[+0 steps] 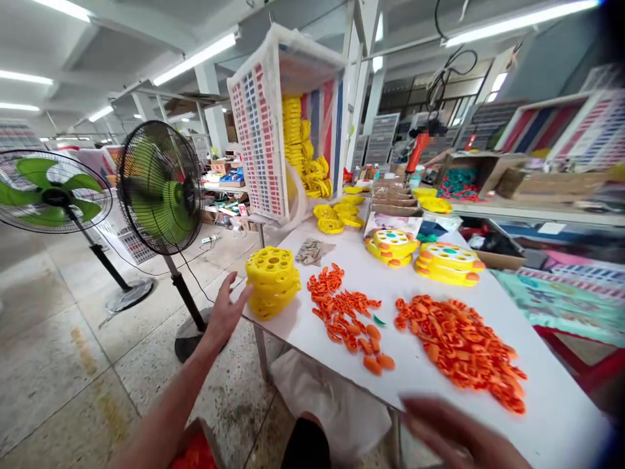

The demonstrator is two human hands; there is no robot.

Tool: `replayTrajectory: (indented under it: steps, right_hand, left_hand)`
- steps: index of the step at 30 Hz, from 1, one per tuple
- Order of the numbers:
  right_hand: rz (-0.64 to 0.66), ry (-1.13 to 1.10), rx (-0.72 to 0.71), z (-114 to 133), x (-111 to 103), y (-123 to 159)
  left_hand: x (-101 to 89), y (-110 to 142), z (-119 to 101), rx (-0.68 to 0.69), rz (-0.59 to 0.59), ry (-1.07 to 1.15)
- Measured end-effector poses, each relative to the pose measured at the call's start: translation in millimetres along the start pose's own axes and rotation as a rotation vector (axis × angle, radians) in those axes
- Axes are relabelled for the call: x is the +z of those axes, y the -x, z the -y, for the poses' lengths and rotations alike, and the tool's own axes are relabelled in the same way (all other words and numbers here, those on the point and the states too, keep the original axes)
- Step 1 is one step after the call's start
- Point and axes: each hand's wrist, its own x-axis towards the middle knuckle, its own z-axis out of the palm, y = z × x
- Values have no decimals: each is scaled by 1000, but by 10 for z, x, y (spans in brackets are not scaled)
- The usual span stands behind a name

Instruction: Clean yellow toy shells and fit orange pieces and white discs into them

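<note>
My left hand (228,307) is open, fingers spread, beside a stack of yellow plastic discs with round holes (273,283) at the table's left corner. Whether the fingertips touch the stack I cannot tell. At the table's front edge my right hand (452,426) is smeared by motion, and its fingers do not show clearly. Nearest to it lies a large heap of small orange plastic parts (463,345). A smaller scatter of orange parts (344,312) lies between that heap and the stack, with one small green piece (379,320) by it.
Yellow assemblies with white tops (449,257) stand farther back on the white table (390,404). A tipped crate (258,130) holds more yellow parts. Two fans, the nearer one (161,189) by the table, stand on the left. A co-worker's orange sleeve (416,153) shows behind.
</note>
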Motion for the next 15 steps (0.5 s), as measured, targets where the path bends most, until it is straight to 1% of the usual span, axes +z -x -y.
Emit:
replayTrajectory:
  steps: [1, 2, 3, 4, 5, 7, 9, 11, 13, 15]
  right_hand:
    - [64, -21, -49, 186, 114, -250]
    - [139, -92, -87, 392, 258, -520]
    - [167, -147, -137, 606, 428, -794]
    - [169, -149, -186, 814, 616, -1056]
    - [144, -130, -208, 1002, 811, -1290]
    - [113, -123, -237, 1274, 1187, -1636]
    - [93, -128, -246, 1392, 1486, -1804]
    - [73, -155, -251, 1405, 1672, -1824]
    - [46, -206, -259, 1384, 1746, -1748]
    - [22, -281, -271, 1360, 1731, -1603]
  left_hand:
    - [45, -168, -42, -10, -4, -1]
    - [94, -307, -69, -25, -3, 4]
    - [142, -416, -82, -42, -3, 12]
    - [186, -495, -82, -56, -1, 22]
    - [223, -547, -73, -67, 3, 32]
    - [278, -589, -37, -69, 11, 57]
    - [310, -590, -1, -48, 10, 87]
    - [321, -586, 3, -6, -7, 118]
    - [309, -572, -50, 62, -30, 146]
    - [271, -511, -164, 147, -40, 168]
